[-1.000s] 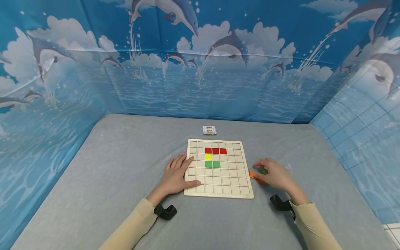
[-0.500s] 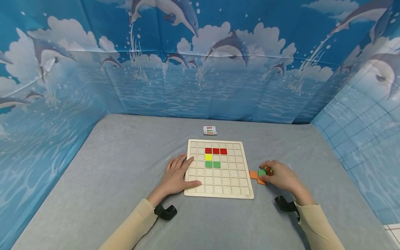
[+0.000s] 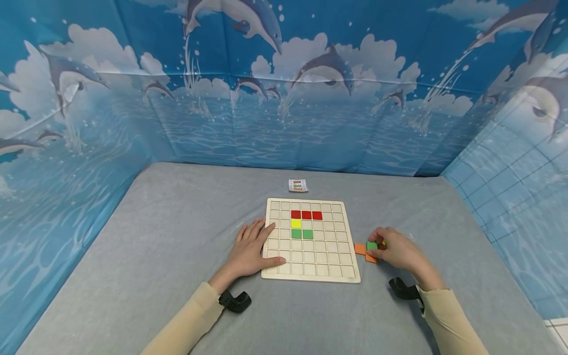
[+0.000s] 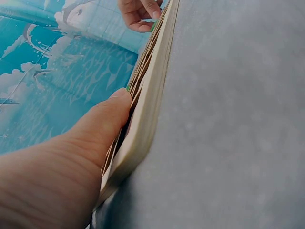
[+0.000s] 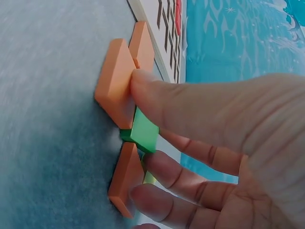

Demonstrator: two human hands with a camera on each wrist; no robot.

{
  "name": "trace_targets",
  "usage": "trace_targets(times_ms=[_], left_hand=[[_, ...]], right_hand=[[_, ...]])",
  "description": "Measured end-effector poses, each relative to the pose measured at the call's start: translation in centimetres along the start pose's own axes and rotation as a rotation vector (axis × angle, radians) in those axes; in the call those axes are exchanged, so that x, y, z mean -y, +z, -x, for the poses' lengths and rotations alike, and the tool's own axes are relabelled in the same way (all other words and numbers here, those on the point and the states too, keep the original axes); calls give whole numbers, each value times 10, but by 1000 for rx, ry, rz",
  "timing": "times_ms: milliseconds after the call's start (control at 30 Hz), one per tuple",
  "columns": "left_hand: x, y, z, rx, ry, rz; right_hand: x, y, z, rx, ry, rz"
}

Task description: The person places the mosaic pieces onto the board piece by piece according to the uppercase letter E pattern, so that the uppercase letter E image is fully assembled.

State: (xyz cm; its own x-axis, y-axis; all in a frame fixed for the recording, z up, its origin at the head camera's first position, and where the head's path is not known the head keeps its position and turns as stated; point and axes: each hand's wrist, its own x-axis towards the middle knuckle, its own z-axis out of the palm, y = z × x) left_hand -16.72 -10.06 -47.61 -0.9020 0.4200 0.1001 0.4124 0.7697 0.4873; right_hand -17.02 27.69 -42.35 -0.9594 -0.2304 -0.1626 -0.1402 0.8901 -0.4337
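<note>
My left hand (image 3: 253, 249) rests with spread fingers on the left edge of a wooden grid board (image 3: 284, 271). Its thumb (image 4: 107, 109) lies over the rim in the left wrist view. On the board sit three red tiles (image 3: 306, 215) in a row, a yellow tile (image 3: 296, 224) below and two green tiles (image 3: 301, 234). Right of the board, my right hand (image 3: 395, 249) pinches a loose green tile (image 5: 144, 132) between thumb and index finger. Orange tiles (image 5: 116, 86) lie under and beside these fingers. A yellow-green piece (image 5: 149, 177) is partly hidden behind them.
A small printed grid card (image 3: 298, 185) lies beyond the board. The grey cloth (image 3: 177, 222) covers the table, with a blue dolphin-print curtain (image 3: 284, 123) rising behind and at both sides. Each wrist wears a black camera mount (image 3: 235, 301).
My right hand has shifted slightly right, uncovering the orange tiles and the green tile, and its fingers have drawn in around the green tile. My left hand stays put.
</note>
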Motion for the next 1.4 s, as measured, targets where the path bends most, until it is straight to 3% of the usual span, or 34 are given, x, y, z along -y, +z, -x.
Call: trace_targets(times_ms=[833,1067,1267,1400], left_hand=[[2,3,0,2,-7,-13],[2,4,1,0,-5,-4],[2,4,1,-3,-3,3],[1,4,0,-7,2,3]], right_hand=[[5,4,3,-77,26,15],[10,5,3,-159,-36,-49],[21,16,-4,-283,-168,-129],[31,25,-11,-290,-260,-184]])
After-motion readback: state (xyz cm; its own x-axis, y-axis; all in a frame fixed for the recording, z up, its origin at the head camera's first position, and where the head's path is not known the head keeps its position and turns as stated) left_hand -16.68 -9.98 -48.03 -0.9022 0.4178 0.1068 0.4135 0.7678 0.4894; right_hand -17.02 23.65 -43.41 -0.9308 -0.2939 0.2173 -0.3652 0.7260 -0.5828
